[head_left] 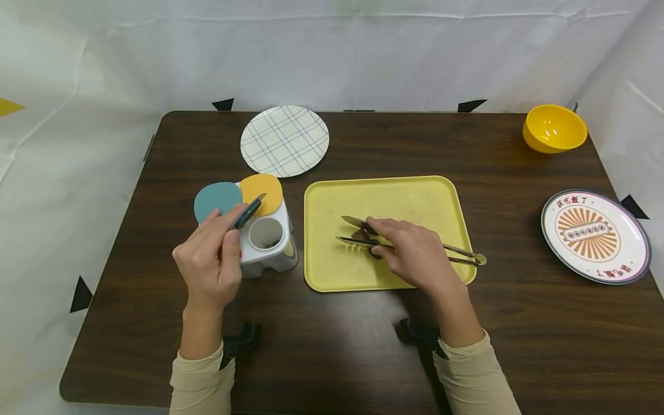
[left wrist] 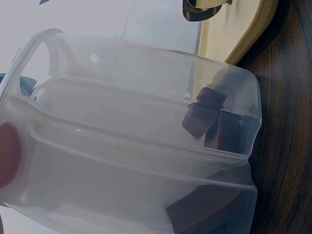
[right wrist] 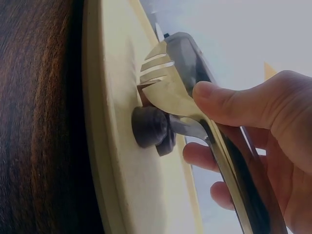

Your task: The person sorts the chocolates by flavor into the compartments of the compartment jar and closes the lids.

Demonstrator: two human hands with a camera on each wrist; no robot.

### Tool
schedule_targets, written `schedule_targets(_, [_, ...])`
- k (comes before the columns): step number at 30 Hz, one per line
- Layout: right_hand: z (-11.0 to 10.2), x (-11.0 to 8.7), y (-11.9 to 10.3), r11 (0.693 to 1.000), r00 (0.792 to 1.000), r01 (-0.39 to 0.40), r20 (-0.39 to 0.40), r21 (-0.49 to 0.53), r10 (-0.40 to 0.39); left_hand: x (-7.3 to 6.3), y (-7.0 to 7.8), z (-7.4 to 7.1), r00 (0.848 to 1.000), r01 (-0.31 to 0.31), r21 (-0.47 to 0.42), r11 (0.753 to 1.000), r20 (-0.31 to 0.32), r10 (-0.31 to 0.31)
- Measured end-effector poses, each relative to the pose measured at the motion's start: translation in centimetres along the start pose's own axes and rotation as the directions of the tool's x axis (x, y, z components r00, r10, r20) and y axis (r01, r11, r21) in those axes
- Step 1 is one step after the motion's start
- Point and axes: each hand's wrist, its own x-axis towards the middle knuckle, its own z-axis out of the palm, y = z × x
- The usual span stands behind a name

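My left hand (head_left: 210, 259) pinches a dark blue-grey lid (head_left: 250, 211), tilted nearly edge-on, above a white translucent container (head_left: 282, 262). Teal (head_left: 218, 199) and yellow (head_left: 261, 193) lids cover two compartments; a round one beside them is uncovered. Through the container's wall, the left wrist view shows several dark brown chunks (left wrist: 200, 119) at the bottom. My right hand (head_left: 415, 253) grips metal tongs (right wrist: 229, 161) over a yellow tray (head_left: 337, 271). Small dark brown pieces (right wrist: 149, 126) lie on the tray by the tongs' fork-toothed end; whether they are clamped is unclear.
Behind the container lies a white plate with blue checks (head_left: 285, 141). A yellow bowl (head_left: 555, 129) stands at the far right corner, with a patterned white plate (head_left: 593, 236) nearer on the right. Everything rests on a dark wooden table (head_left: 332, 340).
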Motion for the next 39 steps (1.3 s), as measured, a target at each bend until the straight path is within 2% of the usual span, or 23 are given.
schedule_targets(20, [0.3,0.2,0.5,0.999,0.997,0.042,-0.064,0.003,-0.042,0.1,-0.1,0.1,1.000,0.002,-0.001,1.000,0.003,-0.002])
schedule_targets(28, [-0.5,0.1,0.2,0.998,0.990,0.065,-0.128,0.005,-0.064,0.0,0.0,0.1,1.000,0.001,0.002,1.000,0.000,-0.001])
schedule_targets(33, [-1.3,0.1,-0.4,0.992,0.969,0.127,-0.217,0.025,-0.119,0.0,0.0,0.0,1.000,0.002,0.002,1.000,0.000,-0.002])
schedule_targets(39, [-2.7,0.2,-1.8,0.973,0.921,0.228,-0.329,0.023,-0.208,0.0,0.0,0.0,1.000,0.003,0.002,1.000,0.002,-0.003])
